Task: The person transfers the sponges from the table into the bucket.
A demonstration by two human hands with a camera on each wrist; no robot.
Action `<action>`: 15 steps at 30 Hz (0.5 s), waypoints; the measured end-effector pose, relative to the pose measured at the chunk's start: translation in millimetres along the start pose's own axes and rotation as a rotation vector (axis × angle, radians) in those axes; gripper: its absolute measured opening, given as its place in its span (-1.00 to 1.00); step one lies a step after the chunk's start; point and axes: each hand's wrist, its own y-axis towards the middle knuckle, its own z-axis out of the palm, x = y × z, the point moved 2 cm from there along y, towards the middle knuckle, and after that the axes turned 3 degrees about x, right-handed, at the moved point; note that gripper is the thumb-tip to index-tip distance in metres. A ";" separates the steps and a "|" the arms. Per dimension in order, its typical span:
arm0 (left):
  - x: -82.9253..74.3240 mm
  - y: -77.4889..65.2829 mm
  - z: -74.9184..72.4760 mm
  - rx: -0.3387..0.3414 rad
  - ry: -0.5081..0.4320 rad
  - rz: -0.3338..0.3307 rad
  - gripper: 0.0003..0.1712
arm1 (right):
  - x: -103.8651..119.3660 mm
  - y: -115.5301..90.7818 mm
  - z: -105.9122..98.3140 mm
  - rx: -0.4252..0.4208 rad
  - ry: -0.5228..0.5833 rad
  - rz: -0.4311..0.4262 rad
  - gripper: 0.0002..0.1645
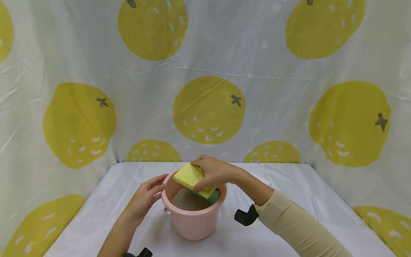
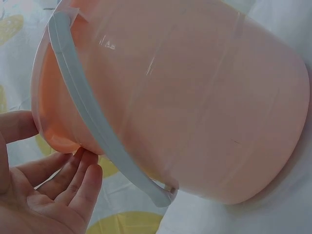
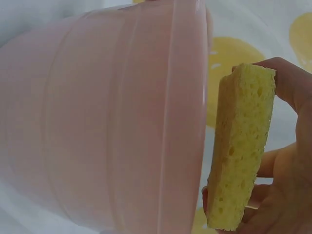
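A pink bucket (image 1: 196, 225) stands upright, its pale handle (image 2: 90, 109) hanging down the side. Above its mouth my right hand (image 1: 214, 173) grips a thick yellow sponge (image 1: 189, 175) by its edges, tilted over the rim. Pores show along the sponge's side in the right wrist view, with thumb and fingers on opposite edges. Under the sponge, partly hidden by it, a dark green piece (image 1: 214, 197) shows inside the bucket. My left hand (image 1: 144, 198) touches the bucket's left rim with thumb and fingertips, the fingers spread and fairly straight.
White cloth (image 1: 128, 185) covers the table under the bucket. Behind and at both sides hangs a white curtain printed with yellow lemons (image 1: 208, 110). Black wrist mounts (image 1: 246, 215) sit on both forearms, and a beige sleeve (image 1: 298, 225) covers the right one.
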 end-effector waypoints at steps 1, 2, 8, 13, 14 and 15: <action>0.1 0.2 0.2 0.002 -0.001 0.000 -0.40 | 1.0 0.5 1.5 0.003 -0.006 -0.006 0.04; 0.1 0.5 0.4 0.005 -0.001 0.000 -0.40 | 1.8 1.1 2.8 0.005 -0.014 -0.011 0.03; -1.1 1.4 0.9 -0.006 0.011 -0.011 -0.43 | 7.0 4.7 7.6 0.024 -0.032 -0.036 0.00; -1.2 1.2 0.1 -0.014 0.018 -0.027 -0.44 | 9.1 7.2 12.1 0.045 -0.011 -0.024 0.00; -1.0 1.1 0.0 -0.014 0.018 -0.026 -0.44 | 9.2 7.7 13.4 0.047 -0.005 -0.019 -0.01; -0.9 0.9 -0.1 -0.013 0.017 -0.025 -0.43 | 9.3 8.3 14.8 0.050 0.003 -0.015 -0.02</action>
